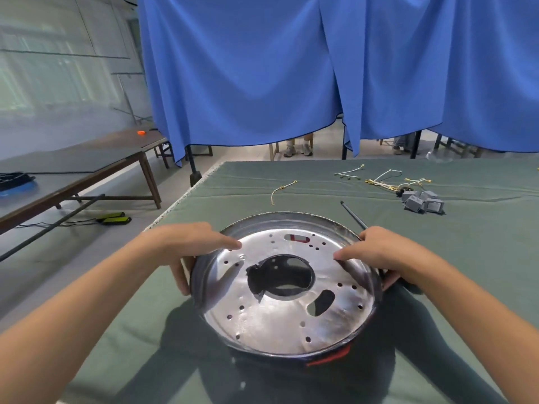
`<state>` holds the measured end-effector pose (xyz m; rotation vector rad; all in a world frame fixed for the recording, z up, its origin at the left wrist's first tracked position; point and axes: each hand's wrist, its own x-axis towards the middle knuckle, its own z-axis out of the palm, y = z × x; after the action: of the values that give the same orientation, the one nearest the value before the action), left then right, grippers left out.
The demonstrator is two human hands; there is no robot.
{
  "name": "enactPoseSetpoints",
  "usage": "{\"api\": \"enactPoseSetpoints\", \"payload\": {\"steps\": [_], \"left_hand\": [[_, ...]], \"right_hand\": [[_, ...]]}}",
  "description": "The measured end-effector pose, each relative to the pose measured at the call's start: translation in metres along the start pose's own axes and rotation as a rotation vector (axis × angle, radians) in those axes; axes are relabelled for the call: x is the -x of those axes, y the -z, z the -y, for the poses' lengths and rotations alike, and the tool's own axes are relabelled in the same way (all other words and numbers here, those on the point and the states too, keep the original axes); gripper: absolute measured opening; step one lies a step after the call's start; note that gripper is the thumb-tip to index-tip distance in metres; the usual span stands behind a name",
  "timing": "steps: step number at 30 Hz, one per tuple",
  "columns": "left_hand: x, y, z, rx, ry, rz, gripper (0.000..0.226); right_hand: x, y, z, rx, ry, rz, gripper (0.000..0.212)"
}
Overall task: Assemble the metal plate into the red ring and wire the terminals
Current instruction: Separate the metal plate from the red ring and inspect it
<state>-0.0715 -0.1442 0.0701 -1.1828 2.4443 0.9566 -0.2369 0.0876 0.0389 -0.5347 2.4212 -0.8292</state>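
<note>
round shiny metal plate (280, 310) with a large central hole and many small holes, seated at the near middle of the green cloth-covered tabletop (437, 228), tilted up toward the viewer. red ring (329, 357) shows only as a sliver under the plate's near rim and through a far slot. left hand (186, 246) and right hand (385, 255) hold opposite sides, fingers (230, 243) curled over the rim, thumbs outside. to seat the plate well, press evenly on both sides and line the slot up with the red part beneath; a one-sided push would likely cock it. white terminal wires (385, 179), grey blocks (423, 201) and a thin dark rod (353, 214) wait farther off.
</note>
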Motion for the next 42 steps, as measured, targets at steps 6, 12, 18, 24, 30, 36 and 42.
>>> {"api": "enactPoseSetpoints", "payload": {"steps": [6, 12, 18, 24, 30, 36, 42], "left_hand": [[0.004, -0.017, -0.008, 0.208, -0.112, -0.017, 0.042], [0.004, -0.03, -0.009, 0.571, -0.193, -0.093, 0.025], [0.01, -0.032, -0.029, 0.987, -0.566, -0.291, 0.022], [-0.006, -0.055, -0.031, 1.273, -0.535, -0.305, 0.007], [-0.021, -0.073, -0.02, 1.332, -0.605, -0.346, 0.035], [-0.033, -0.075, -0.023, 1.422, -0.537, -0.306, 0.019], [-0.036, -0.079, -0.026, 1.464, -0.557, -0.308, 0.02]], "right_hand": [[0.008, 0.005, -0.005, -0.021, -0.009, -0.177, 0.037], [0.008, 0.003, -0.017, -0.327, 0.046, -0.279, 0.022], [-0.003, -0.001, -0.016, -0.712, 0.239, -0.545, 0.008], [-0.014, -0.015, -0.018, -0.757, 0.348, -0.755, 0.014], [-0.024, -0.016, -0.016, -0.786, 0.407, -0.783, 0.016], [-0.028, -0.017, -0.012, -0.472, 0.526, -0.993, 0.042], [-0.021, -0.015, -0.006, 0.336, 0.93, -1.297, 0.025]]}}
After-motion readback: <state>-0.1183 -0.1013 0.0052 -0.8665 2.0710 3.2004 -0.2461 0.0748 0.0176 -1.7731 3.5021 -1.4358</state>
